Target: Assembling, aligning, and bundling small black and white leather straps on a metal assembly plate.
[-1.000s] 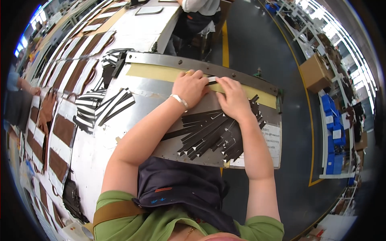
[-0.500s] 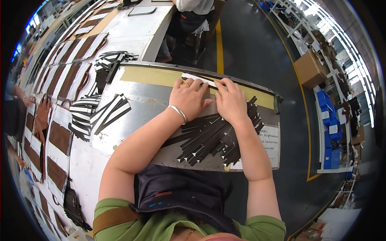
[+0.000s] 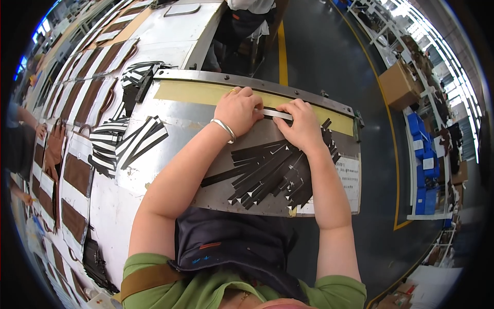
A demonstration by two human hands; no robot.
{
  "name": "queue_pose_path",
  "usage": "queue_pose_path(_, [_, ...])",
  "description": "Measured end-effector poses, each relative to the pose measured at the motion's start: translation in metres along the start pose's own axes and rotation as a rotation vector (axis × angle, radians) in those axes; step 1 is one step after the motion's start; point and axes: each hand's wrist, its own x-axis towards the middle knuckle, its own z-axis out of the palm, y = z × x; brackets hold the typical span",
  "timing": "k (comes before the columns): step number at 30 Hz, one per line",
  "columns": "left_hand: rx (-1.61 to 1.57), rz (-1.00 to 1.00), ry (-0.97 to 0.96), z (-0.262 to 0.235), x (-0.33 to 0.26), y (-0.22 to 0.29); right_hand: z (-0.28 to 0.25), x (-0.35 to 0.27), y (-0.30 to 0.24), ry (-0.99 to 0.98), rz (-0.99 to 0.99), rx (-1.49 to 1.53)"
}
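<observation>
Between my two hands, just in front of the yellow band on the metal work board, is a narrow black-and-white strip (image 3: 277,114). My left hand (image 3: 238,109), with a ring and a silver bracelet, pinches its left end. My right hand (image 3: 299,123) grips the right end, its thumb in front and fingers behind. A loose heap of dark strips (image 3: 272,172) with small white tips lies on the metal board (image 3: 180,121), below and between my forearms. Along the board's far edge runs a metal bar (image 3: 247,82) with bolts.
Black-and-white strips (image 3: 141,141) lie in bunches left of the board. Brown and white panels (image 3: 77,177) cover the long table farther left, where another person's hand (image 3: 40,130) shows. Someone sits beyond the board. Blue bins (image 3: 426,162) and a carton (image 3: 399,85) are on shelving at right.
Both hands have drawn the strip from the far edge slightly nearer to me, and it now spans between them. The metal bar at the back shows a broader face than before.
</observation>
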Motion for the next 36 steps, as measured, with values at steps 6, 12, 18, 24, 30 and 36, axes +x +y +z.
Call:
queue_pose_path(6, [-0.030, 0.055, 0.014, -0.006, -0.003, -0.004, -0.003, 0.002, -0.006, -0.039, -0.072, 0.052])
queue_pose_path(12, [-0.239, -0.051, -0.112, -0.051, -0.006, -0.015, -0.008, 0.001, -0.006, -0.112, -0.005, -0.019])
queue_pose_path(18, [-0.177, -0.425, -0.422, -0.126, -0.029, -0.068, -0.010, -0.002, 0.002, -0.082, 0.045, -0.080])
queue_pose_path(24, [0.110, -0.105, 0.039, -0.063, -0.010, -0.040, -0.008, 0.004, 0.001, 0.007, 0.027, -0.083])
queue_pose_path(30, [0.389, 0.107, -0.138, 0.006, -0.003, 0.030, -0.005, -0.002, 0.005, -0.040, -0.040, -0.124])
queue_pose_path(36, [0.338, 0.013, -0.013, 0.009, -0.009, 0.025, -0.001, -0.002, 0.000, -0.083, 0.015, -0.102])
